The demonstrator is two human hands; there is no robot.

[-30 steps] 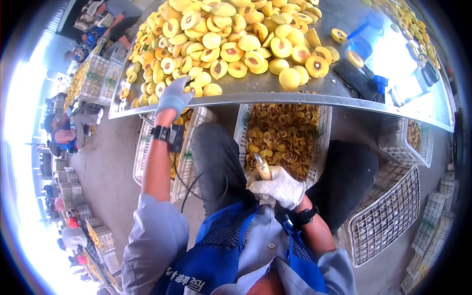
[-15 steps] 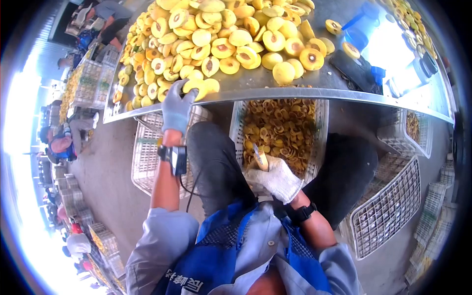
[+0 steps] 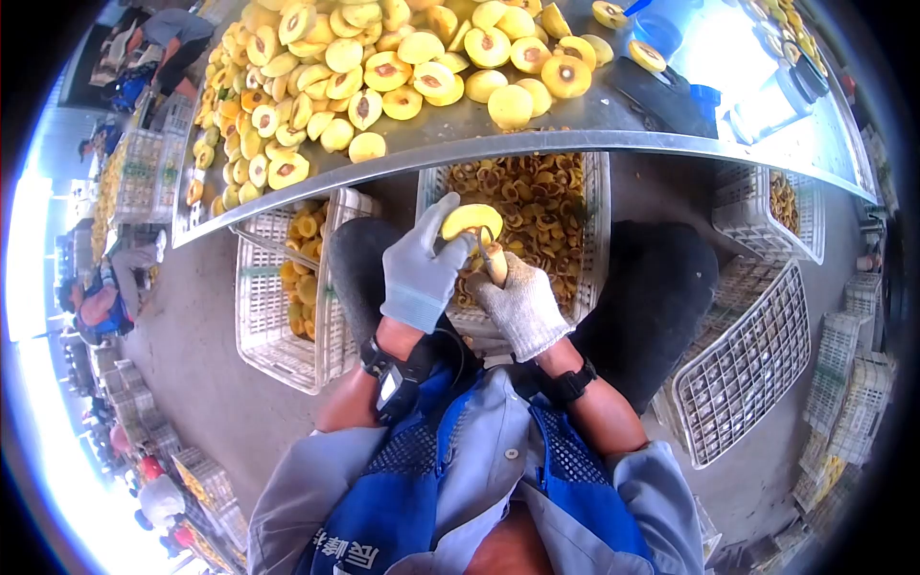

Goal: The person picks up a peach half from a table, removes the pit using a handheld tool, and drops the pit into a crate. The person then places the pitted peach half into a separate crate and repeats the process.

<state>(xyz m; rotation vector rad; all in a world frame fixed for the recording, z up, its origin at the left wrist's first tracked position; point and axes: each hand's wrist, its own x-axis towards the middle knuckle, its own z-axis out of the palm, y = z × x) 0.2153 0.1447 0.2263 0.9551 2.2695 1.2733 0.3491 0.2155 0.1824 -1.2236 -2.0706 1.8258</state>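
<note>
My left hand (image 3: pixel 418 268), in a grey glove, grips a yellow peach half (image 3: pixel 470 220) above my lap. My right hand (image 3: pixel 527 305), in a whitish knit glove, is closed round the wooden handle of a pitting knife (image 3: pixel 496 264). The knife's curved metal loop is up against the near side of the peach half; how deep it sits is hidden. Beneath both hands stands a white crate (image 3: pixel 596 230) of brown-yellow peach scraps (image 3: pixel 517 192). Many cut peach halves (image 3: pixel 383 72) are piled on the metal table (image 3: pixel 450 129) ahead.
Left of my knee, a white crate (image 3: pixel 278 350) holds peach halves (image 3: pixel 305 259). A tilted crate (image 3: pixel 747 364) is at the right. A blue cup (image 3: pixel 704 105), a dark object (image 3: pixel 652 94) and a clear jug (image 3: pixel 776 107) stand on the table. Other people (image 3: pixel 115 287) sit among stacked crates.
My left hand has come from the table's edge to above my lap, bringing a peach half. My right hand has raised the knife to that half. The view has shifted slightly.
</note>
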